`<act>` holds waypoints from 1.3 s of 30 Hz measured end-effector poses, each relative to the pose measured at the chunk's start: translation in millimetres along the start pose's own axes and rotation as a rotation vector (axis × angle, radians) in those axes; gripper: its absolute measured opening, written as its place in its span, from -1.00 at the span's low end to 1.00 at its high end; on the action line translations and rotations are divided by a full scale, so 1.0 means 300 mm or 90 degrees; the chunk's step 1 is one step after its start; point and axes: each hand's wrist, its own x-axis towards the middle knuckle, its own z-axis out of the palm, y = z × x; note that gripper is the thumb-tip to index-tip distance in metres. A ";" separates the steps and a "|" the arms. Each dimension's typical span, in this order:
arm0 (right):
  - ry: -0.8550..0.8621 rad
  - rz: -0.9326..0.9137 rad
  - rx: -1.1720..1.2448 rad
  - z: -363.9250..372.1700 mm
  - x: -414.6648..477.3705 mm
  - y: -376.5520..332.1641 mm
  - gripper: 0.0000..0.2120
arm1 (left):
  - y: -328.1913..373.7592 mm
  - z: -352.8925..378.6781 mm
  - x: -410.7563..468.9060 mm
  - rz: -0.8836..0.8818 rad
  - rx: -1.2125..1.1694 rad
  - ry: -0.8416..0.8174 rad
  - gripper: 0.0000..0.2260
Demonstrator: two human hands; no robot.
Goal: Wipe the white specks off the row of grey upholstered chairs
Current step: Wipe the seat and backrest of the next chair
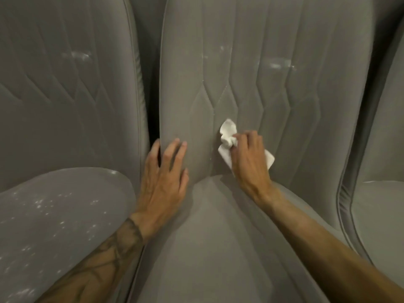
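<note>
Here my right hand (251,158) pinches a crumpled white cloth (227,136) in its fingers against the middle chair's backrest (273,95), low near the seat crease. It seems soft and light, so bunching suits. My left hand (164,173), fingers spread, braces the backrest's left edge.

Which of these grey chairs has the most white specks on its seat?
The left chair: its seat cushion is dotted with white specks, while the middle chair's seat looks clean.
</note>
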 end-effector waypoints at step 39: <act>0.317 -0.086 -0.160 -0.151 0.500 0.215 -0.80 | -0.050 -0.043 0.542 0.039 0.007 0.287 -0.45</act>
